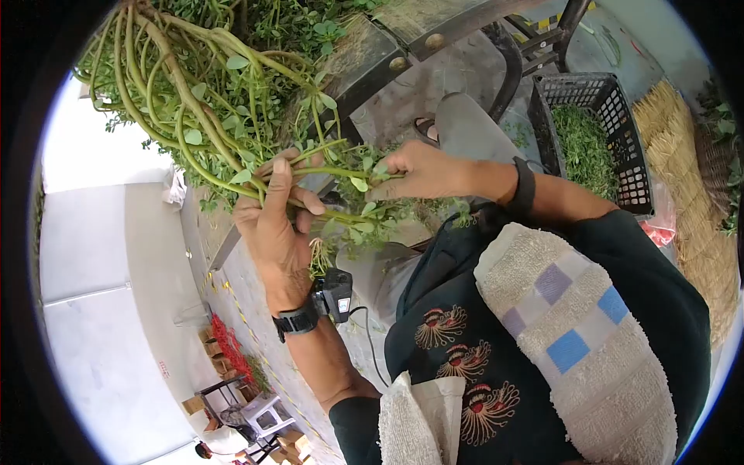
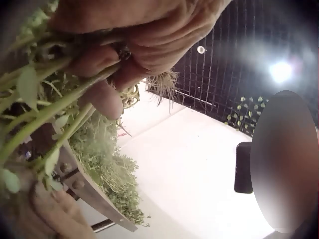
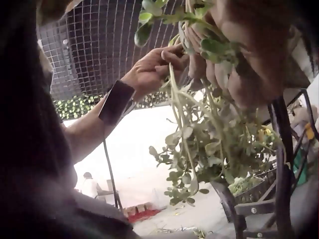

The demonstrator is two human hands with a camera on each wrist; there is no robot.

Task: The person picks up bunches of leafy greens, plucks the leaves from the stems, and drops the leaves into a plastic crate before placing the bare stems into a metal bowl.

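Note:
A large bunch of leafy green plants with thick stems (image 1: pixel 194 108) spreads over the upper left of the head view. The left hand (image 1: pixel 275 232) grips the stems near their ends, thumb on top, with pale roots below the palm. Beside it, the right hand (image 1: pixel 422 172) pinches a stem between thumb and fingers. In the left wrist view, the left hand (image 2: pixel 134 45) curls its fingers round several stems (image 2: pixel 55 107). Leafy sprigs (image 3: pixel 209 144) hang below both hands in the right wrist view, where the right hand (image 3: pixel 244 50) is close to the lens.
A dark metal-edged table (image 1: pixel 360 81) stands under the plants. A black crate (image 1: pixel 542 128) of cut greens is at the right, beside a woven straw mat (image 1: pixel 682 178). A towel (image 1: pixel 581 333) lies over the dark shirt. Far off are a white stool (image 1: pixel 267 415) and a seated person.

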